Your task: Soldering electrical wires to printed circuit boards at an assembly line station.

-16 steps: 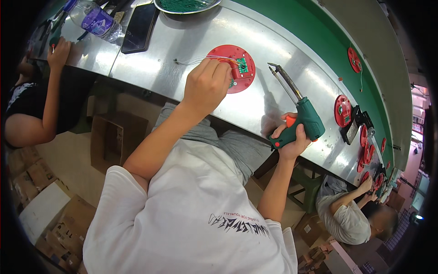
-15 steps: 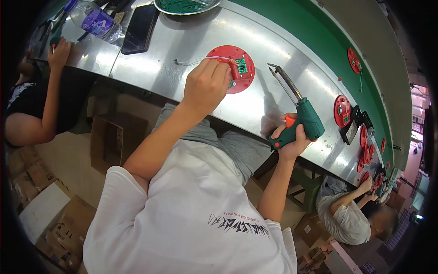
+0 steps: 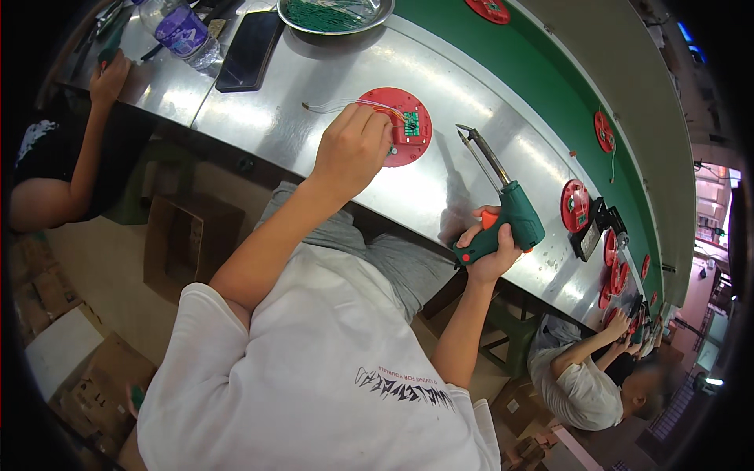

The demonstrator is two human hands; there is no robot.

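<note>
On the steel bench lies a round red plastic disc (image 3: 420, 141) with a small green circuit board (image 3: 411, 124) on it. My left hand (image 3: 351, 149) rests over the disc's left part, thumb and fingers pinched together beside the board. Thin wires (image 3: 334, 104) run from the disc out to the left past these fingertips; what the pinch holds is hidden. In my right hand (image 3: 495, 255) is a green soldering gun (image 3: 514, 220) with an orange trigger, gripped by its handle. Its metal tip and thin feed tube point up and away, to the right of the disc and apart from it.
A metal bowl of green wires (image 3: 334, 30), a black phone (image 3: 250, 51) and a plastic bottle (image 3: 181, 31) stand at the far left. A green belt (image 3: 542, 82) behind carries red discs. More discs (image 3: 576, 206) lie rightward. Co-workers sit on both sides.
The whole view has shifted slightly. Another red disc has come into sight on the belt at the top. Both my hands keep nearly the same places, the soldering gun still apart from the disc.
</note>
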